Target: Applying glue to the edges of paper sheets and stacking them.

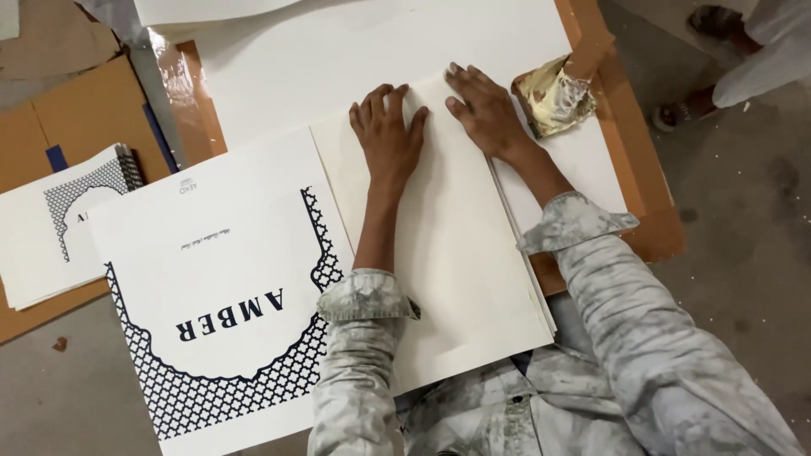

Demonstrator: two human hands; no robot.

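Observation:
My left hand (387, 135) lies flat, fingers spread, on a blank cream sheet (456, 253) that forms the inside of an opened cover. My right hand (483, 108) presses flat on the same sheet near its far edge, just right of the left hand. Joined to the sheet on the left is a white printed cover (211, 295) with a dark lattice border and dark lettering. Neither hand holds anything.
A glue-smeared pad or brush (553, 95) rests right of my right hand on a brown board (642, 186). A stack of spiral-bound covers (59, 219) lies at the left on cardboard. A large white sheet (338, 42) lies beyond. Another person's feet (718, 51) are at top right.

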